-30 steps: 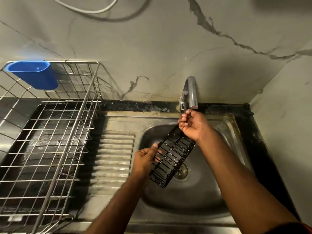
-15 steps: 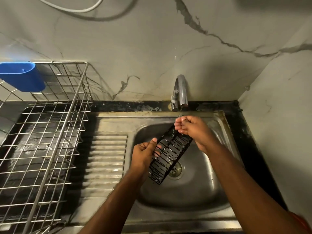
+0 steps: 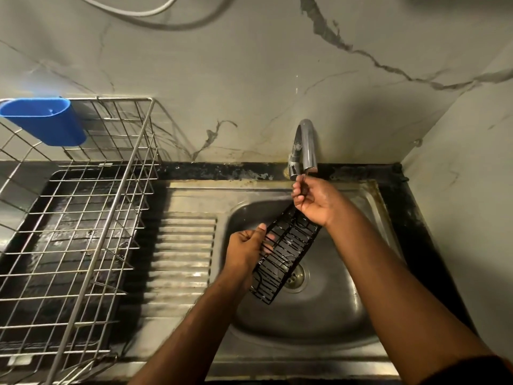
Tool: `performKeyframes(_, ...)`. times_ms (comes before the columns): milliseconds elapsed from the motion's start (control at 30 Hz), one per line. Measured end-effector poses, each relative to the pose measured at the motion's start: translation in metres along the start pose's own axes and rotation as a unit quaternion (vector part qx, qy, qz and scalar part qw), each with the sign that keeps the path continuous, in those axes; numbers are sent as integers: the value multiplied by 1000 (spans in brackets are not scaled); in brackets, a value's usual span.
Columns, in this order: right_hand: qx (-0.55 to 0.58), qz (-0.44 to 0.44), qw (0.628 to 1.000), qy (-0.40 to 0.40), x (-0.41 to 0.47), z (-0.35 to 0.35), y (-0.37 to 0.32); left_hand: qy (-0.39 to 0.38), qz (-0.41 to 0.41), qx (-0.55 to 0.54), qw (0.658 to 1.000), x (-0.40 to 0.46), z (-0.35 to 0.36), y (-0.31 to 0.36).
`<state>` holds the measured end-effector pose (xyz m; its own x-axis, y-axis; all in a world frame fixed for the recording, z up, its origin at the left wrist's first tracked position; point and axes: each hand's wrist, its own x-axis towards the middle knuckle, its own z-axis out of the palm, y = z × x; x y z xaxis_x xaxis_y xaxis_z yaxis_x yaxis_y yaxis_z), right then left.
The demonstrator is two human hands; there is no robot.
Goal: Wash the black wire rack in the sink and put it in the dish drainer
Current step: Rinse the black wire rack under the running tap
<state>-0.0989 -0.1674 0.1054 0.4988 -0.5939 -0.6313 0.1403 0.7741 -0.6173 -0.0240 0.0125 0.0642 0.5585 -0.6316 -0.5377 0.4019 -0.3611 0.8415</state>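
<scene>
A steel sink sits below a marbled wall. Over its bowl, tilted, hangs the black wire rack, long and narrow. The left hand grips its side; the right hand curls around its top end under the tap. The water stream is hard to make out.

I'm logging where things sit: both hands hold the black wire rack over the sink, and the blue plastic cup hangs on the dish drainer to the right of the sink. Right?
Not quite. The head view shows the dish drainer with its blue plastic cup left of the sink, not right. The rest holds: left hand and right hand hold the black wire rack over the sink.
</scene>
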Motion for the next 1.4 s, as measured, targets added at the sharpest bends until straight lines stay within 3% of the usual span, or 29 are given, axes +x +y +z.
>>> performKeyframes(100,-82,-18,996,-7,-9,-4,5,-3,-5,-4,1000,0,3,8)
performKeyframes(367,7,-43,999,1,-12,-3,-14,-16,-21,37,999,10,21,31)
performKeyframes(667,31,-28,999,-19,-11,-1,-18,-9,-12,100,995,22,22,42)
performKeyframes(767,-68,-39,997,-14,-19,-1,-15,-21,-11,71,997,21,21,44)
performKeyframes(900,-383,-102,917,-51,-39,-6,2,-44,-4,50,998,21,20,46)
performKeyframes(967,-419,-151,894,-57,-48,-6,5,-44,-5,45,998,23,20,47)
performKeyframes(1067,-473,-199,859,-5,-50,-9,0,-53,-9,11,998,22,21,49)
performKeyframes(1200,-648,-278,708,26,-46,-18,12,-48,11,34,998,22,24,47)
performKeyframes(1267,-683,-245,688,-29,-48,-18,33,-46,31,51,997,23,23,46)
performKeyframes(1400,-749,-272,597,-94,-44,-25,64,-27,52,63,996,21,17,44)
